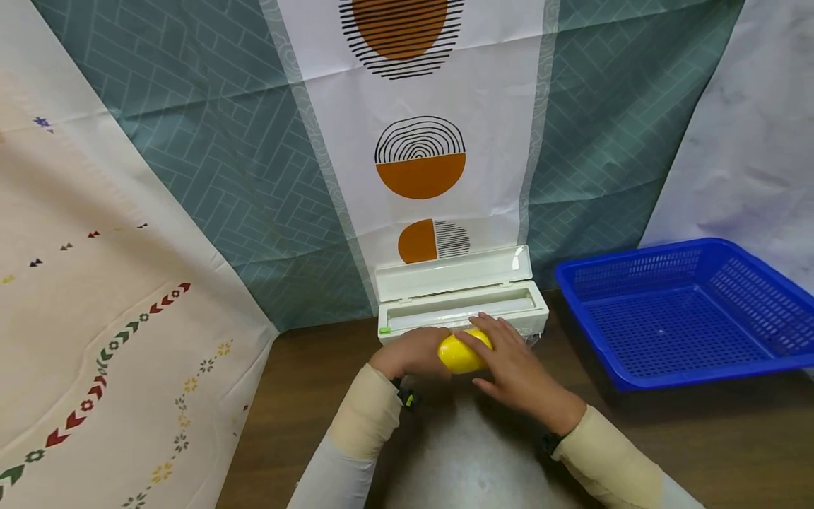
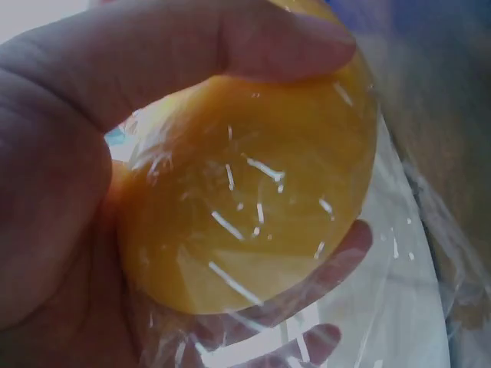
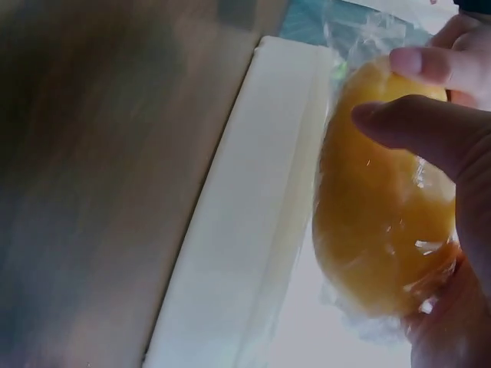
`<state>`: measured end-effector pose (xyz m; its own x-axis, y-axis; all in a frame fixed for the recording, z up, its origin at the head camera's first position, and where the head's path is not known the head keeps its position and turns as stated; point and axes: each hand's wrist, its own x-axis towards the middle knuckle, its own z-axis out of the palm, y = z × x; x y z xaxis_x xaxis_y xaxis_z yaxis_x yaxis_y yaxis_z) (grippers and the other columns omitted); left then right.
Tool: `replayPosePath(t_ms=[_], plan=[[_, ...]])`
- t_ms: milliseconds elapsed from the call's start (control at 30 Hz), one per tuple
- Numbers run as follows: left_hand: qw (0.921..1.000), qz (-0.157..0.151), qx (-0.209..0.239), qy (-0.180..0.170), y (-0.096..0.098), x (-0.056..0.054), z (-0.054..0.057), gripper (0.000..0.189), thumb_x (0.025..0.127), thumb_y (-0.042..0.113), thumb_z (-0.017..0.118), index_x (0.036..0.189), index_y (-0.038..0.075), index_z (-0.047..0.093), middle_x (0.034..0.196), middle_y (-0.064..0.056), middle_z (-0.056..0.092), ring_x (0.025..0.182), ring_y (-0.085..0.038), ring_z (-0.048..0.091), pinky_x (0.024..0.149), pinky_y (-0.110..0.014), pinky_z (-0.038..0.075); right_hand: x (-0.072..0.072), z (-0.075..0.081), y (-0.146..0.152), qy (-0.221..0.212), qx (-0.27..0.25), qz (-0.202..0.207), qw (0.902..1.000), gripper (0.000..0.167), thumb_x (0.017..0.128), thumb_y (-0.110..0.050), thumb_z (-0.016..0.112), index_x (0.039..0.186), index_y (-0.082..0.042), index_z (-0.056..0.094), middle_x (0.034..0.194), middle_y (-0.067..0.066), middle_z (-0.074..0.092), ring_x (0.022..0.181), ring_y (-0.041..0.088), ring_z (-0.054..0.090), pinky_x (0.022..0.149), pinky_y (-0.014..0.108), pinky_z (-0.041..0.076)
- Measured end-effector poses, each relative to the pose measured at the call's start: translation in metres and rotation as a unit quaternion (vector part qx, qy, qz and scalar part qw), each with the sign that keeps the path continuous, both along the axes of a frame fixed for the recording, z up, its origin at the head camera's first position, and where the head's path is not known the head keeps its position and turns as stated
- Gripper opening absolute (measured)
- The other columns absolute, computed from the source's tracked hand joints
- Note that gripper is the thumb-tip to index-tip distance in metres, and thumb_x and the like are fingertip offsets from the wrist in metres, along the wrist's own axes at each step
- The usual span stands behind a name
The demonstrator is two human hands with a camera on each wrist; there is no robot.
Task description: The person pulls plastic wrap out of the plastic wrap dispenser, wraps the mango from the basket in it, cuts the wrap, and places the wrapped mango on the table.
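Note:
A smooth yellow oval fruit (image 1: 462,352), its exact kind unclear, is covered in clear cling film (image 3: 360,34) that shows creases and glints. My left hand (image 1: 416,351) grips it from the left; in the left wrist view the thumb (image 2: 291,42) lies over the top and fingers pass beneath. From the right, my right hand (image 1: 518,367) holds the same fruit, its thumb (image 3: 406,126) pressing on the wrapped side in the right wrist view. Just behind both hands stands a white cling film dispenser (image 1: 540,311), lid raised, a film roll (image 1: 470,309) inside.
A blue perforated basket (image 1: 636,382) stands at the right of the brown wooden table (image 1: 305,396). A green slider (image 1: 385,330) sits at the dispenser's left end. Patterned cloths (image 1: 235,134) hang behind and at the left.

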<state>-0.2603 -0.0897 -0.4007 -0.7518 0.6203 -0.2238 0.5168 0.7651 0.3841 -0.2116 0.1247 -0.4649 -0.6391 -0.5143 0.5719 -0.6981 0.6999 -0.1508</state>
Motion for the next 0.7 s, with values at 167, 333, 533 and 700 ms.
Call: replayPosePath(t_ms=[167,333,533,700], plan=[[0.9978,-0.006,0.029,-0.059,-0.007,-0.006,0.005,0.041,0.073,0.024,0.081,0.109,0.02,0.061,0.088,0.007,0.062,0.076,-0.011,0.056,0.072,-0.027,0.047,-0.01,0.003,0.005,0.023,0.01,0.016,0.9995,0.098,0.066,-0.022,0.095,0.148,-0.011,0.045,0.146,0.022,0.047,0.131,0.04,0.05,0.106,0.058,0.046],[0.9934,0.007,0.053,-0.101,-0.014,-0.012,0.007,0.042,0.074,0.026,0.08,0.11,0.018,0.06,0.092,0.005,0.062,0.079,-0.013,0.057,0.074,-0.029,0.047,-0.018,0.009,0.008,0.041,0.033,0.026,0.9983,0.1,0.07,-0.022,0.093,0.152,-0.01,0.037,0.145,0.022,0.047,0.128,0.039,0.053,0.107,0.055,0.047],[0.9877,0.002,0.077,-0.136,-0.019,-0.017,0.007,0.042,0.074,0.026,0.078,0.111,0.015,0.06,0.094,0.001,0.062,0.08,-0.014,0.056,0.074,-0.029,0.047,-0.025,0.014,0.01,0.033,0.051,0.036,0.9975,0.096,0.069,-0.02,0.094,0.148,-0.014,0.04,0.14,0.018,0.049,0.127,0.036,0.052,0.108,0.054,0.046],[0.9841,0.03,0.11,-0.136,-0.021,-0.015,0.008,0.069,0.075,0.024,0.08,0.135,0.011,0.049,0.11,-0.005,0.062,0.089,-0.018,0.058,0.08,-0.031,0.05,-0.029,0.017,0.012,0.029,0.051,0.039,0.9975,0.089,0.07,-0.02,0.093,0.144,-0.012,0.045,0.132,0.016,0.053,0.12,0.034,0.056,0.105,0.051,0.049]])
